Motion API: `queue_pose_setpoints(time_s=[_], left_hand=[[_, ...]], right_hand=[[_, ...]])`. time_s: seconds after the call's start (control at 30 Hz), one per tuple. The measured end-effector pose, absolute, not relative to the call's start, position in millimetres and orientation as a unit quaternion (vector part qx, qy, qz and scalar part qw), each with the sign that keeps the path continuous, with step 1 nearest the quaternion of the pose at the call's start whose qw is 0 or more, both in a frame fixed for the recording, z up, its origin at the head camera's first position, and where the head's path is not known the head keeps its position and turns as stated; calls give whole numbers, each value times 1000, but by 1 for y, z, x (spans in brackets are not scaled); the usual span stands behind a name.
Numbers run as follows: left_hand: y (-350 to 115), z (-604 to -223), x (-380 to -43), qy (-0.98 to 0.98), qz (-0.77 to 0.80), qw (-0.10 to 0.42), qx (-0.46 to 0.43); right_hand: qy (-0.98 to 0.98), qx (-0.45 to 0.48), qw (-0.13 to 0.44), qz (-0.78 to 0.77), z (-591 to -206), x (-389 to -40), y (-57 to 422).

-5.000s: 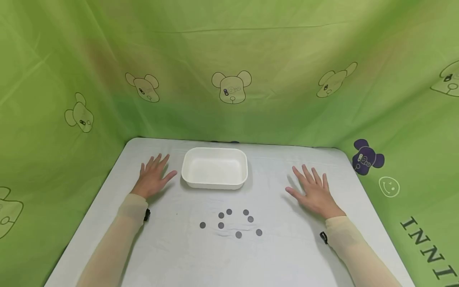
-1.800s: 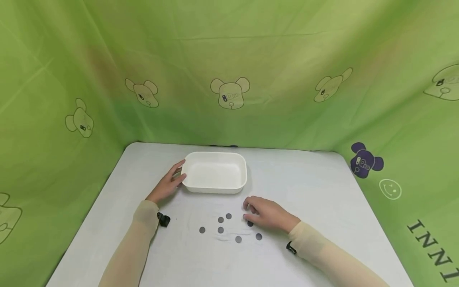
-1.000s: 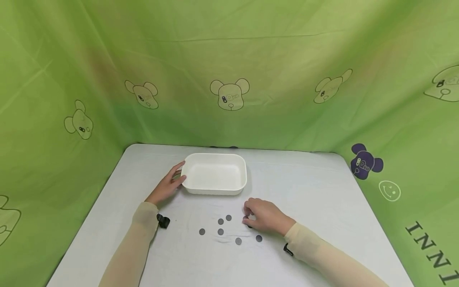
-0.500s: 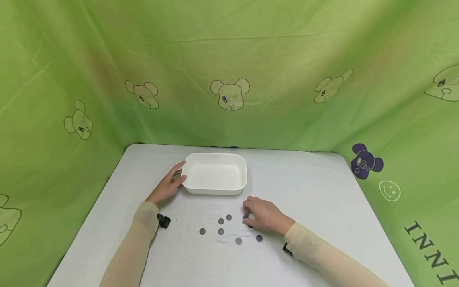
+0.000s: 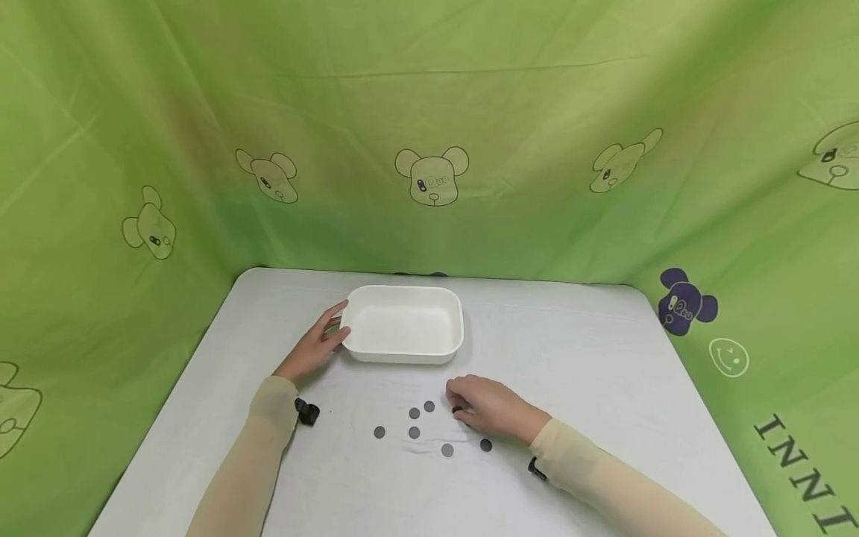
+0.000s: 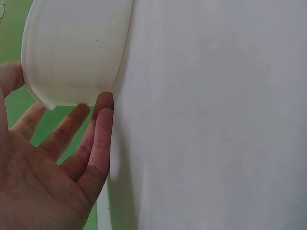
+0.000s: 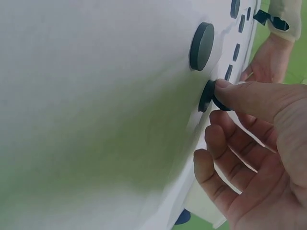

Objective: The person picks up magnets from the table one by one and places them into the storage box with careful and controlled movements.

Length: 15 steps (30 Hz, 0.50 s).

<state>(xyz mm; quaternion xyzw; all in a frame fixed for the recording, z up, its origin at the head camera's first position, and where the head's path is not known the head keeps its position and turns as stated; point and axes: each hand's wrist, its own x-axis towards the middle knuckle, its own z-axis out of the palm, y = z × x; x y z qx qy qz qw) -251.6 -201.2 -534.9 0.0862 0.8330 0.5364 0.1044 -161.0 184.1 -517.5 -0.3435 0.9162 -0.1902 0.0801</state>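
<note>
- Dark disc [image 7: 220, 104]: I pinch it with my right hand [image 5: 495, 405].
- My left hand [image 5: 312, 352], fingers spread, touches the white tray [image 5: 403, 358].
- Gray discs [image 5: 414, 432] lie nearby.

The hanging cloth [image 5: 537, 97] is bright green, printed with dark-outlined bear heads [image 5: 434, 179], one solid purple bear [image 5: 680, 304], a white smiley [image 5: 729, 357] and dark capital letters [image 5: 796, 456]. The tabletop [image 5: 570, 335] is whitish, the tray [image 5: 403, 357] plain white; I'd call the discs [image 5: 447, 450] dark grey, the sleeves [image 5: 235, 470] pale cream, the wrist devices [image 5: 308, 412] black.
</note>
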Motion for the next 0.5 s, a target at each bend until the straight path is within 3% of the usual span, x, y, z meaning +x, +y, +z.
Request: queue_pose_setpoints(time_s=[0.5], left_hand=[[-200, -533, -251, 836, 532, 104, 82]], right_hand=[[907, -355, 88, -211, -516, -162, 183]])
